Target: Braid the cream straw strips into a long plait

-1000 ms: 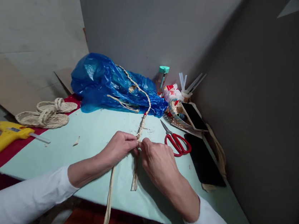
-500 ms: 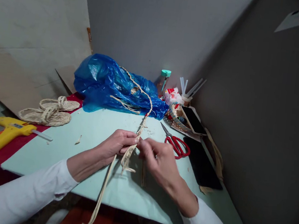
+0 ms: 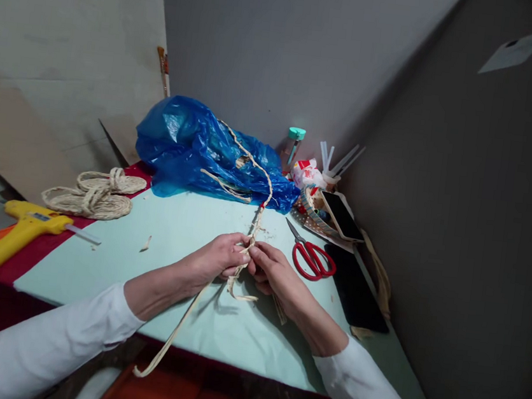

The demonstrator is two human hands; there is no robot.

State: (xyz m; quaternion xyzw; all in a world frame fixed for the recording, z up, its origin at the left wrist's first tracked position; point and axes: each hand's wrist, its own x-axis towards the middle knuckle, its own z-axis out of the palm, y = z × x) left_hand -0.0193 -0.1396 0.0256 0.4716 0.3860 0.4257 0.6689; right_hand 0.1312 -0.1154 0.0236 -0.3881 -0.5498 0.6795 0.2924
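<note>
Braided cord (image 3: pixel 258 219): near end pinched between left hand (image 3: pixel 221 257) and right hand (image 3: pixel 277 272), both closed on it, neither hand nearer. Long axis runs forward from the hands, bending left over the blue bag (image 3: pixel 176 144). Scissors (image 3: pixel 306 245) lie near the right hand.

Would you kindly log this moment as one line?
left hand: gripping braid; right hand: also pinching braid; red-handled scissors: untouched; blue bag: partly under braid
</note>
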